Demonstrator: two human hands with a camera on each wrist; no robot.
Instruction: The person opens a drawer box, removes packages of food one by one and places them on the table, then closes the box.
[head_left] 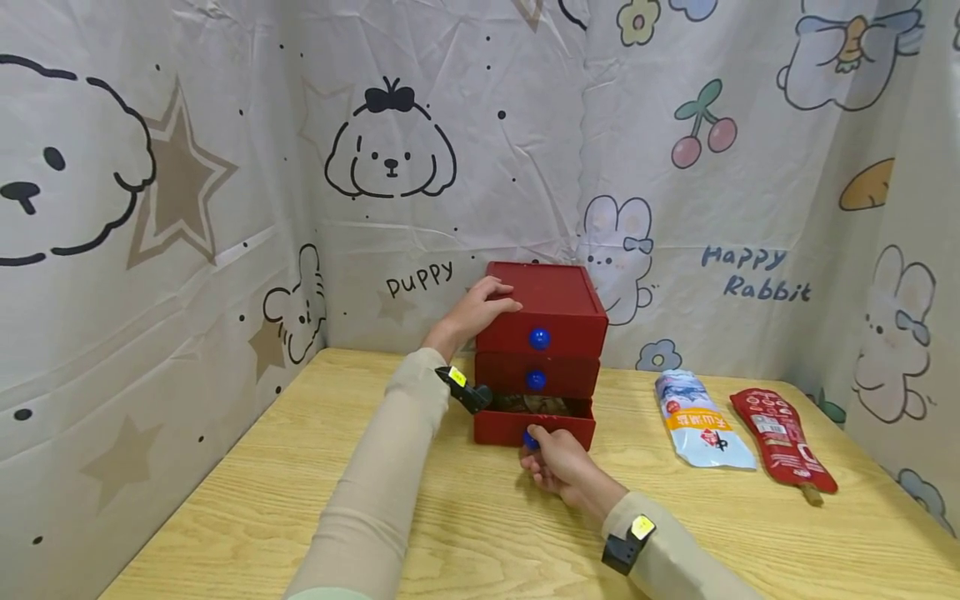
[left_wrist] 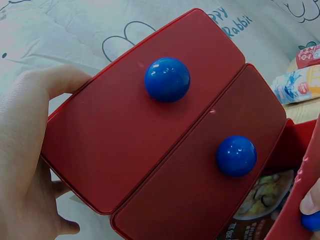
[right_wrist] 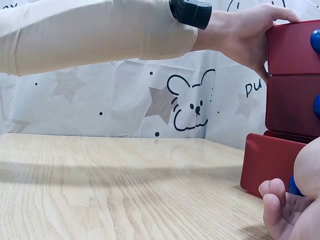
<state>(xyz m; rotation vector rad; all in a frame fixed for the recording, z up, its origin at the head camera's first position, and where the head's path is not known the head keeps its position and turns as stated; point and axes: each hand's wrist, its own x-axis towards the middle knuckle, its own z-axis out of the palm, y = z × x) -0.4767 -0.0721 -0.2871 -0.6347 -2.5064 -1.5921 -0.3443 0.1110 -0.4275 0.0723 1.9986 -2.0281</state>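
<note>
A red three-drawer cabinet [head_left: 547, 287] with round blue knobs stands on the table. My left hand [head_left: 480, 310] holds its upper left corner, with digits over the top and against the side. Below, the bottom drawer [head_left: 498, 428] is pulled partly out, while the upper two are closed. My right hand [head_left: 562, 462] pinches that drawer's blue knob [head_left: 531, 437], thumb on top and the other fingers curled underneath. Inside the drawer lies a package with a food picture [left_wrist: 265, 195], partly hidden by the drawer front.
To the right of the cabinet lie a blue, white and orange pouch [head_left: 701, 421] and a red pouch [head_left: 783, 437] with a brown tip. A printed cloth [head_left: 465, 208] hangs behind the wooden table [head_left: 300, 492] and along its sides.
</note>
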